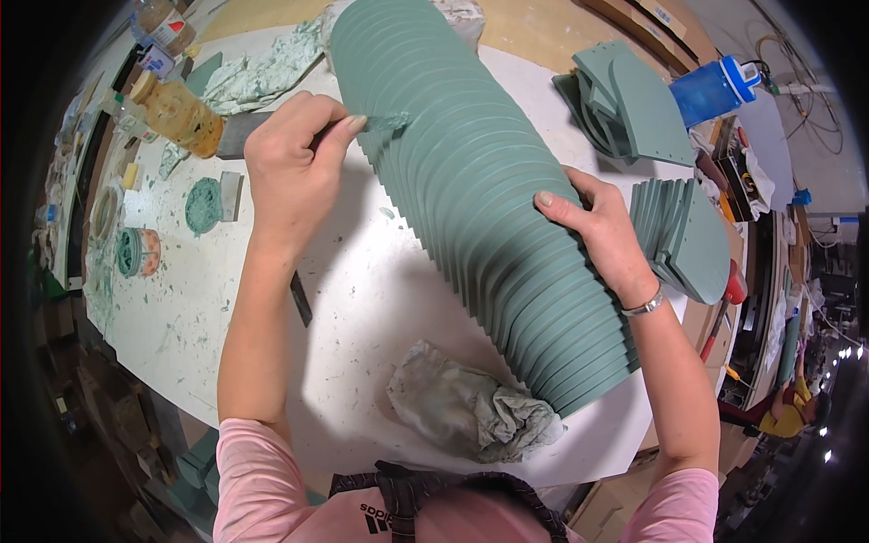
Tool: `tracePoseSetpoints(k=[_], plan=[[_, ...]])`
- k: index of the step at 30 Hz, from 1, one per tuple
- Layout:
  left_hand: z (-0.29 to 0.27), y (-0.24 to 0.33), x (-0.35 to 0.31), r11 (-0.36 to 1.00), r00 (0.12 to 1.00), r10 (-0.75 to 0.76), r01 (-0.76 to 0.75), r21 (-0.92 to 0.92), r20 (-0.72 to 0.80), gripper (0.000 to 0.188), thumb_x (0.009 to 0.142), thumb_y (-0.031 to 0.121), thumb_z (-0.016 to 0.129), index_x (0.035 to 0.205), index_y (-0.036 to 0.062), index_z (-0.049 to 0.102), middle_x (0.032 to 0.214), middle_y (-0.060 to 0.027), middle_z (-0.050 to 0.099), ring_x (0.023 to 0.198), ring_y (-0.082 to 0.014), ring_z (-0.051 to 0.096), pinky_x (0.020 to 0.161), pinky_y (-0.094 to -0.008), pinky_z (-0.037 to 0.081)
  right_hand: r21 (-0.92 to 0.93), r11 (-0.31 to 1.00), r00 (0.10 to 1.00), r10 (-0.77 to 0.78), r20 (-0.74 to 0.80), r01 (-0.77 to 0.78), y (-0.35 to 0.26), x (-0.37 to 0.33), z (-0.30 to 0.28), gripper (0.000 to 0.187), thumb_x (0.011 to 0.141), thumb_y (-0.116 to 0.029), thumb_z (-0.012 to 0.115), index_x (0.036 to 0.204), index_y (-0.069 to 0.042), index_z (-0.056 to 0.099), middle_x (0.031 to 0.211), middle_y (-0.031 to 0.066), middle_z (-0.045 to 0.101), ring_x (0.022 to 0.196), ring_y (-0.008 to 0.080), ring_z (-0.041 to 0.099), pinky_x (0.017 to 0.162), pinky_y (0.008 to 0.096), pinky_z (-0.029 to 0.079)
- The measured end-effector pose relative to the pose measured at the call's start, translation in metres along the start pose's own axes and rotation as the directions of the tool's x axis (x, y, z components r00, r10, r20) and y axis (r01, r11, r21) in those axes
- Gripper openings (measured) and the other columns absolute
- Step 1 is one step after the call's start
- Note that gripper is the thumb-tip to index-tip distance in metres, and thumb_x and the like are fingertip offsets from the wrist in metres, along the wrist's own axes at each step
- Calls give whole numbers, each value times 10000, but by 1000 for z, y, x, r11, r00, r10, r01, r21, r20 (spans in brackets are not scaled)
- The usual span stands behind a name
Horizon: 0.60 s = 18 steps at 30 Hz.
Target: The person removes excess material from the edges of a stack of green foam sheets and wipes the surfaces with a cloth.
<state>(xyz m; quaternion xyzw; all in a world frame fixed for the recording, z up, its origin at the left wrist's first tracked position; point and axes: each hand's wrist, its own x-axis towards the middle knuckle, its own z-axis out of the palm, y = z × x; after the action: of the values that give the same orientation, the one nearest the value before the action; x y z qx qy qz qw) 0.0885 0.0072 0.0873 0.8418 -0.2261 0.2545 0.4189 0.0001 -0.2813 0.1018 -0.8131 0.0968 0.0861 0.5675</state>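
The two hands are apart, with the ribbed green stack (471,163) running between them, from beyond the left hand, under the right and back toward the body. The left hand (294,167) is closed in a pinch on a thin blade (385,121), its green-smeared tip lying against the stack's left flank; whether the dark block (241,136) behind the fist belongs to it, I cannot tell. The right hand (602,226) lies on the stack's right side, thumb spread over the ribs, other fingers partly hidden. For working with the blade here, a low angle and light, short strokes along each groove would probably serve best, since a steep tip could nick the thin edges. The right palm does well to brace without squeezing, so that the ribs neither shift nor smear. Small loads from the tub (138,252) or the green paste (204,205), both left of the left hand, should limit drips on the surface (353,303). The rag (466,403), nearer the body than either hand, looks handy for wiping excess before it dries.
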Motion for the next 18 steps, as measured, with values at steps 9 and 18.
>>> tracePoseSetpoints(k=[9,18], plan=[[-11,-11,-23,997,990,-75,71,38,119,144,852,51,719,794,-21,609,692,-47,527,618,-140,461,571,-280,361,4,1000,1000,13,-2,-13,2,1,-1,554,833,-318,759,1140,129,648,948,169,717,821,178,668,786,295,529],[-2,-20,-27,985,981,-145,155,-72,126,149,853,61,710,790,-25,607,690,-55,547,621,-150,479,578,-286,382,-2,1000,1000,8,1,-8,1,0,1,580,836,-338,760,1155,132,641,963,173,712,835,179,665,800,295,526]])
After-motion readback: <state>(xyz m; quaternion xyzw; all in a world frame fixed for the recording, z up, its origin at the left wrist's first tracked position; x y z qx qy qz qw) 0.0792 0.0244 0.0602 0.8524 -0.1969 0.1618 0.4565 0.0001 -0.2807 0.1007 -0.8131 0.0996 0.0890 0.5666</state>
